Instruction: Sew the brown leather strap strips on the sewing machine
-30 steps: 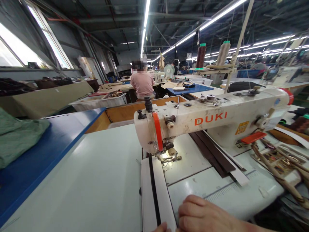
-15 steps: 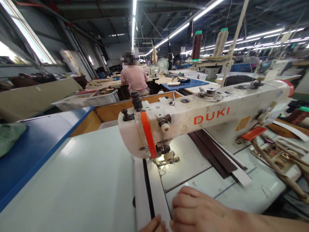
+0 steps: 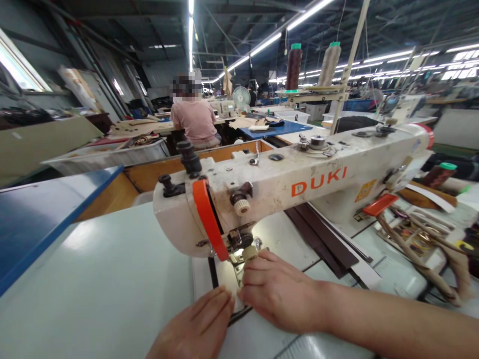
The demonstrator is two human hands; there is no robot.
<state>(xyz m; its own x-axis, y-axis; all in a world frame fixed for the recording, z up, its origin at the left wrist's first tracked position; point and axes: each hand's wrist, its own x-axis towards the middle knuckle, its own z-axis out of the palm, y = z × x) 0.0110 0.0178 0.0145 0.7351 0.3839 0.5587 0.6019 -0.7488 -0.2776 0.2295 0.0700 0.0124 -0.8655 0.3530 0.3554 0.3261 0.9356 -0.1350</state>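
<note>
A white strip [image 3: 226, 277] with a black band along its left side lies on the sewing machine bed, its far part under the machine head [image 3: 179, 224]. My left hand [image 3: 198, 321] is closed, fingertips pressed together on the strip's near end. My right hand [image 3: 279, 294] is curled at the strip's right edge, thumb and fingers pinching it close to the presser foot [image 3: 239, 257]. The fingertips of the two hands almost meet. The needle is hidden behind the orange guard [image 3: 209, 219].
Dark brown strips [image 3: 322, 239] lie on the bed behind my right hand. A tray of small parts [image 3: 422, 232] is at the right, with thread cones [image 3: 294, 67] on a stand above. A person in a pink shirt [image 3: 194, 119] sits ahead. A blue-edged table [image 3: 56, 219] adjoins at left.
Both hands have moved forward, up to the presser foot, and the strip's near end has come forward with them. The camera view has shifted slightly right and closer to the machine.
</note>
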